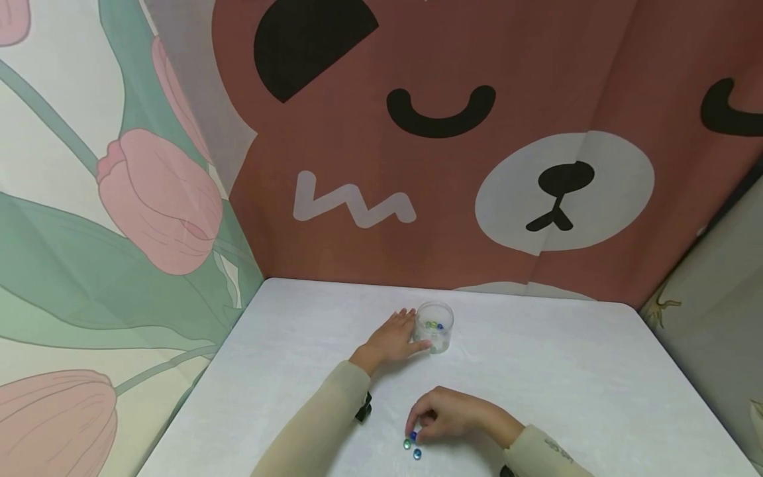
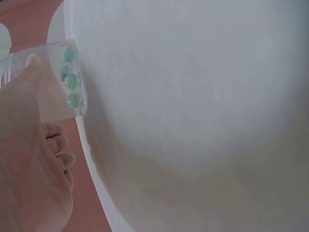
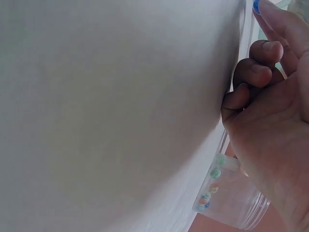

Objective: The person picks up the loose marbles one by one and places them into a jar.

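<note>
A clear plastic jar (image 1: 435,338) stands towards the far side of the white table, with several green, blue and orange marbles (image 2: 71,80) on its bottom. My left hand (image 1: 393,341) lies against the jar's left side, fingers stretched forward and the thumb along its near wall. Closer to me, my right hand (image 1: 447,414) pinches a dark blue marble (image 3: 256,7) between thumb and index finger, low over the table. Its other fingers curl in towards the palm. Beside those fingertips lie a green marble (image 1: 407,444) and a teal-blue marble (image 1: 417,454).
The white table (image 1: 566,371) reaches back to a hanging cloth (image 1: 357,146) with a brown bear print. A tulip-print cloth (image 1: 161,199) hangs along the left edge, and a pale cloth (image 1: 715,278) borders the right.
</note>
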`<state>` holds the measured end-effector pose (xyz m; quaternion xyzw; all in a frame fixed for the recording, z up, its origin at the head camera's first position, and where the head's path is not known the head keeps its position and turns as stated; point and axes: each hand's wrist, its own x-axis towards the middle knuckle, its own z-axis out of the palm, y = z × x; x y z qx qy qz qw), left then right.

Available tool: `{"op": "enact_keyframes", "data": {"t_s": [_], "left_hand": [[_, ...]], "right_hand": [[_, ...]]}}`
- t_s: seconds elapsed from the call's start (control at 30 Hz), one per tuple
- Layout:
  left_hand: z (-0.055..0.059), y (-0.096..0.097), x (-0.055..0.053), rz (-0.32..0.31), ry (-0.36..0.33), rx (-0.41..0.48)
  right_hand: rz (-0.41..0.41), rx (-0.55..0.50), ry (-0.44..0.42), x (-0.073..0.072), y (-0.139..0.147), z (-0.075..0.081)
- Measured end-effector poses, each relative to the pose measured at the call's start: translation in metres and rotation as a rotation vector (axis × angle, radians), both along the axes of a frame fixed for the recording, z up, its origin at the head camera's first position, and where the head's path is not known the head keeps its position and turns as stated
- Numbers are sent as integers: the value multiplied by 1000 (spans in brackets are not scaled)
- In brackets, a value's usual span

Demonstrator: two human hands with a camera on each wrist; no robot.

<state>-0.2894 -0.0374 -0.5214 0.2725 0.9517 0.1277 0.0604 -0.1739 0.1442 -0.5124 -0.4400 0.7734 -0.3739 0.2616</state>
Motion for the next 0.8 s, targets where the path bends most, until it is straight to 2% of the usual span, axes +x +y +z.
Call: {"op": "enact_keyframes", "data": {"t_s": [0.43, 0.8], "left_hand": [[-1, 0, -1, -6, 8, -4], [2, 0, 1, -4, 13, -10]], "right_hand": [[-2, -25, -7, -1, 0, 6], [-51, -40, -1, -5, 4, 11]]}}
